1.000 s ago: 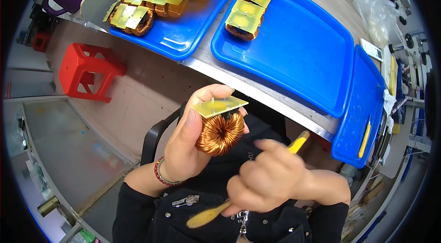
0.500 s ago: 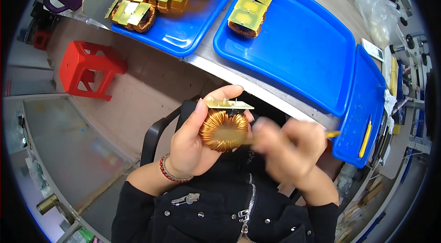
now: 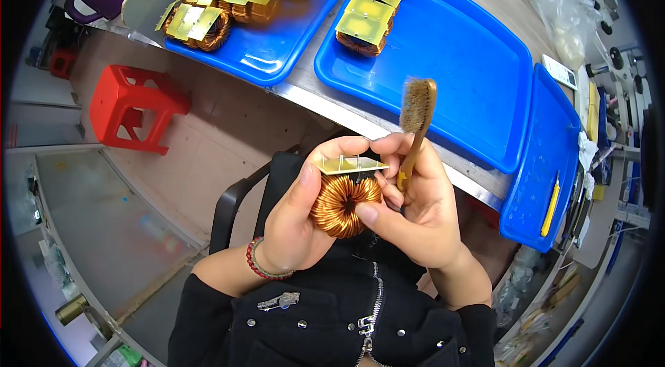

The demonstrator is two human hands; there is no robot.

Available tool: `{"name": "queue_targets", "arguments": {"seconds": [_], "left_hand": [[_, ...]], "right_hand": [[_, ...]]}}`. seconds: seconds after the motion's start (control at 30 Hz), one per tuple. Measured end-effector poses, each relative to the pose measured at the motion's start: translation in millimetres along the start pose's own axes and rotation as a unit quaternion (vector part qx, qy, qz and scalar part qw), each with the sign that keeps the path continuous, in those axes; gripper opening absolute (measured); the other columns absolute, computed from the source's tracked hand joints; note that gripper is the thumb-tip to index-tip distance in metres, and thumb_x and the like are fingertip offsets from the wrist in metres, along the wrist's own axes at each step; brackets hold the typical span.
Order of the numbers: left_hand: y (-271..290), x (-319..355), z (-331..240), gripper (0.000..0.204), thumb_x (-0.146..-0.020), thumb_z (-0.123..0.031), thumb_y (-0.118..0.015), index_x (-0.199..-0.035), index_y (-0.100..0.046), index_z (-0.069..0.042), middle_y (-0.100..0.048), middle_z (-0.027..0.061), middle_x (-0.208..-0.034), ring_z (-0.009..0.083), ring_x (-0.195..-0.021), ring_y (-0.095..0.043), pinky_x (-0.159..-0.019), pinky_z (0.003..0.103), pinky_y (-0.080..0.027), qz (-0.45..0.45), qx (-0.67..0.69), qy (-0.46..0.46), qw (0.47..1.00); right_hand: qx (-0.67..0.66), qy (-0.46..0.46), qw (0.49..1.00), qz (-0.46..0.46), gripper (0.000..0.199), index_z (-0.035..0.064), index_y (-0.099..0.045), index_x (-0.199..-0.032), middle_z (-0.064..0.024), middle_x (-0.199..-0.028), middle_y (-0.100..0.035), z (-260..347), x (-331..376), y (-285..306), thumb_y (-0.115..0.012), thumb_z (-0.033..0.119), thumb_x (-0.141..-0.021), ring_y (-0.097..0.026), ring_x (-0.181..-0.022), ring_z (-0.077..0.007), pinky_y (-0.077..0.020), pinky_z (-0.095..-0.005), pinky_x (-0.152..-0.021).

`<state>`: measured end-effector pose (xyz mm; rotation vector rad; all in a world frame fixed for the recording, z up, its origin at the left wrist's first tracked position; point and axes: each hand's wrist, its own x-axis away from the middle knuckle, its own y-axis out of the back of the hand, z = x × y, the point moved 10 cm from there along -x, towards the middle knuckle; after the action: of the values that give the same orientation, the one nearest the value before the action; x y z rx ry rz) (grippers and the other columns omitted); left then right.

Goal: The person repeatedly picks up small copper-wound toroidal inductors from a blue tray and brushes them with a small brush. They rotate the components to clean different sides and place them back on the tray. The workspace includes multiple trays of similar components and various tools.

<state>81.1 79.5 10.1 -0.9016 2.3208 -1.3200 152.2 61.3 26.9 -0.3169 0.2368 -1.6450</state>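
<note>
Coil (image 3: 344, 205) with yellow board (image 3: 350, 164) on top held at chest height between both hands, left hand (image 3: 303, 218) cupping it, right hand (image 3: 415, 204) thumb on it while gripping brush (image 3: 415, 117) upright.

Copper coil (image 3: 344, 205) with yellow base plate (image 3: 348, 164) between both hands, brush (image 3: 416, 117) upright in right hand (image 3: 415, 211).
</note>
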Motion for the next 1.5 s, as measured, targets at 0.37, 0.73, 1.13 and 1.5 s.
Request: {"name": "queue_targets", "arguments": {"seconds": [0.37,0.73,1.13,1.5], "left_hand": [[-1,5,-2,0.054,-0.095,-0.041,-0.026,-0.129,-0.027,0.002,-0.047,0.0166,-0.114,0.0208,-0.106,-0.049,-0.093,0.034,-0.038,-0.006,-0.081,-0.022,0.996],[6,1,6,0.058,-0.095,-0.040,-0.027,-0.134,-0.023,0.003,-0.052,0.0185,-0.110,0.0253,-0.096,-0.055,-0.088,0.037,-0.042,0.048,0.050,0.027,0.997],[30,1,12,0.051,-0.096,-0.041,-0.023,-0.134,-0.028,-0.008,-0.052,0.0183,-0.106,0.0264,-0.086,-0.055,-0.068,0.034,-0.046,-0.094,0.013,0.021,0.995],[19,-5,2,0.047,-0.095,-0.044,-0.025,-0.125,-0.033,-0.009,-0.048,0.0204,-0.113,0.0309,-0.099,-0.053,-0.071,0.036,-0.046,-0.063,0.006,-0.010,0.998]], "right_hand": [[0.029,0.056,0.998,-0.012,0.034,0.0010,-0.051,-0.108,0.0046,-0.081,-0.039,4,4,0,-0.060,-0.003,-0.075,-0.034,-0.066,-0.0024,-0.0307,-0.0161,-0.061],[-0.022,0.070,0.996,-0.057,0.056,-0.0037,-0.036,-0.130,-0.0012,-0.089,-0.040,5,13,23,-0.052,0.031,-0.089,-0.041,-0.074,-0.0063,-0.0353,-0.0199,-0.061],[0.606,0.393,0.665,-0.190,0.028,0.0088,-0.069,-0.085,0.0030,-0.065,-0.046,73,51,12,-0.077,0.008,-0.058,-0.042,-0.046,-0.0102,-0.0323,-0.0241,-0.041],[0.585,0.409,0.683,-0.155,0.030,0.0054,-0.068,-0.092,-0.0042,-0.084,-0.046,78,53,14,-0.072,0.000,-0.064,-0.045,-0.054,-0.0117,-0.0357,-0.0223,-0.047]]}}
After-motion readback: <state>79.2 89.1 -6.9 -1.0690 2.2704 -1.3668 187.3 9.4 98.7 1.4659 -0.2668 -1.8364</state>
